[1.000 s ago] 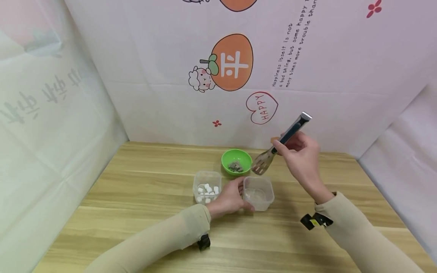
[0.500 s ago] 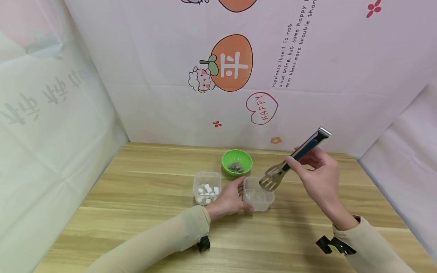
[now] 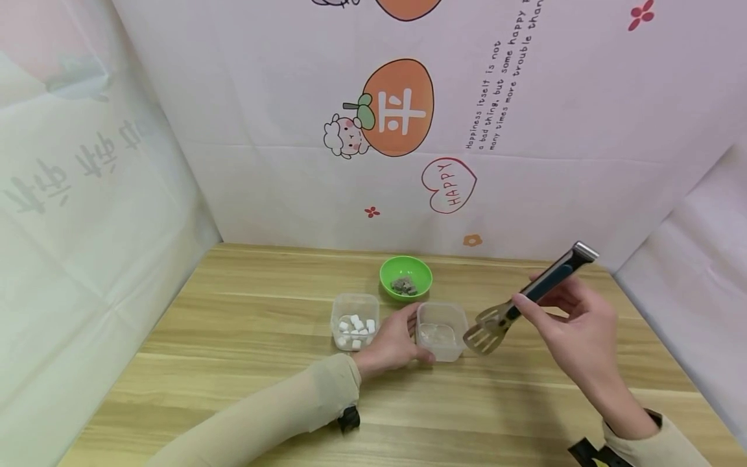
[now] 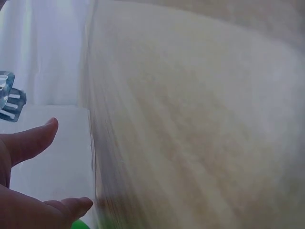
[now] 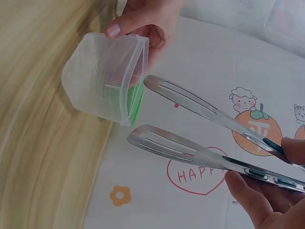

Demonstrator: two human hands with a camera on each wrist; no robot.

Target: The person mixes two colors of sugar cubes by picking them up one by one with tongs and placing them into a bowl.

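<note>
My left hand point(image 3: 392, 338) grips the left side of a clear plastic container point(image 3: 449, 351), thumb at its near corner and fingers behind; nothing but the clear bottom shows inside. The right hand point(image 3: 583, 337) holds metal tongs point(image 3: 543, 282) with dark grips, pinched between thumb and fingers. In the right wrist view, the two slotted tong arms point(image 5: 190, 101) stand apart with nothing between them, close by the container's rim point(image 5: 131, 81). Seen from above, the tong tips hang just off the container's right edge. The left wrist view shows thumb and fingertips point(image 4: 40, 138) spread.
Left of the gripped container stands a second clear container point(image 3: 355, 299) with several small white blocks point(image 3: 356, 332). Behind both is a green bowl point(image 3: 406, 261) holding grey crumbly pieces point(image 3: 404, 285). A printed white cloth point(image 3: 280, 194) rises along the table's far edge.
My right hand has carried the tongs rightward and nearer, from beside the green bowl, past the container, to its right side. The left hand and its container have stayed put.
</note>
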